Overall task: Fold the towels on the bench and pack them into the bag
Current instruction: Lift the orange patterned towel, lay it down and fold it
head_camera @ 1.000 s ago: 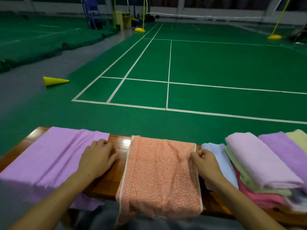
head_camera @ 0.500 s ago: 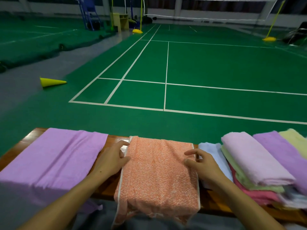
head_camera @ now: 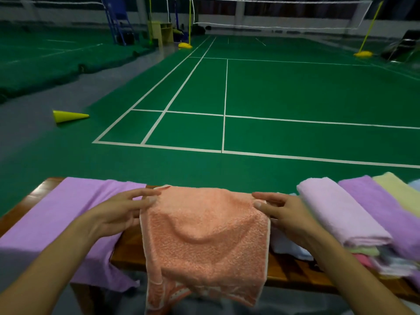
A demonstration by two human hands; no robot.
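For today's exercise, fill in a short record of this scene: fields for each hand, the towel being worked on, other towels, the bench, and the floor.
left hand: pinches orange towel's far left corner
right hand: pinches its far right corner
orange towel: lifted at far edge, sagging in the middle, near end hanging off the bench
purple towel: spread flat, left
folded towels: piled, right
bench: wooden
yellow cone: lying on its side
bag: not visible

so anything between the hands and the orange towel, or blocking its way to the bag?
Nothing between them: the left hand and right hand already pinch the orange towel at its two side edges. No bag is in view, so that path cannot be judged.
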